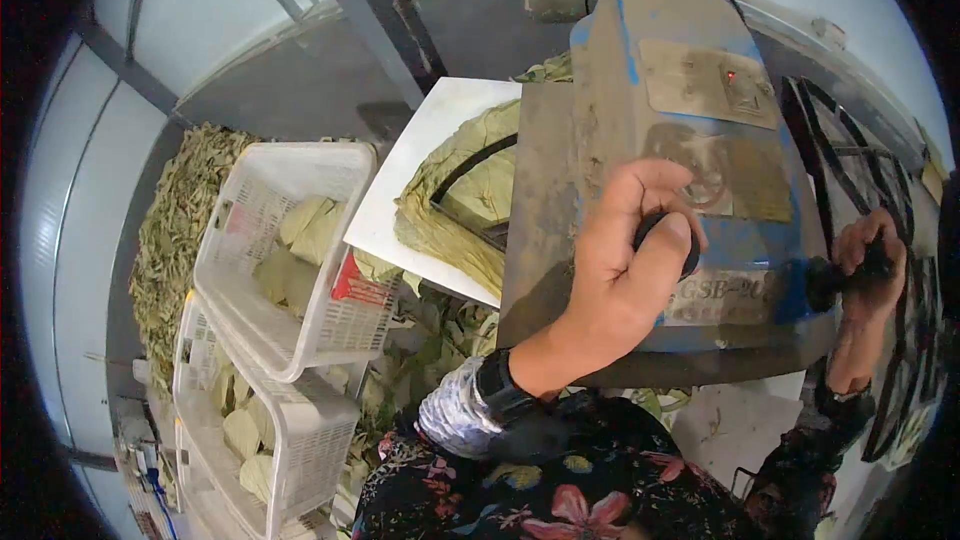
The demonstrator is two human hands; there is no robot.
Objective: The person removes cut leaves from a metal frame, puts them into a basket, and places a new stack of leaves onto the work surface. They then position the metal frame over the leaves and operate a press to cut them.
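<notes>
The machine [605, 110] fills the view from three o'clock up to one o'clock; the left hand [622, 265] is over its near face, thumb and curled fingers grasping a black knob [650, 230]; at three o'clock from it, the right hand [866, 265] curls at the machine's side around a dark grip [880, 258], whose shape is hard to make out. A plate [715, 298] reading "GSB-20", its end cut off by shadow, lies at four o'clock from the left hand; a panel [690, 80] with a small red light sits at one o'clock from it.

At nine o'clock from the machine, a white board [475, 92] bears broad flat leaves [430, 225], crossed by a dark curved strip [475, 168]; farther out at nine, a white crate [285, 152] holds pale leaf bundles [310, 225]; another crate [315, 440], at eight o'clock, holds more of them; past the upper crate, still at nine, rises a heap [180, 250] of dry leaves. A grey post [370, 15] stands at ten o'clock; black frames [850, 165] lean at three o'clock, beyond the right hand; a black band [505, 390] circles the left wrist, above a patterned sleeve [455, 410].
</notes>
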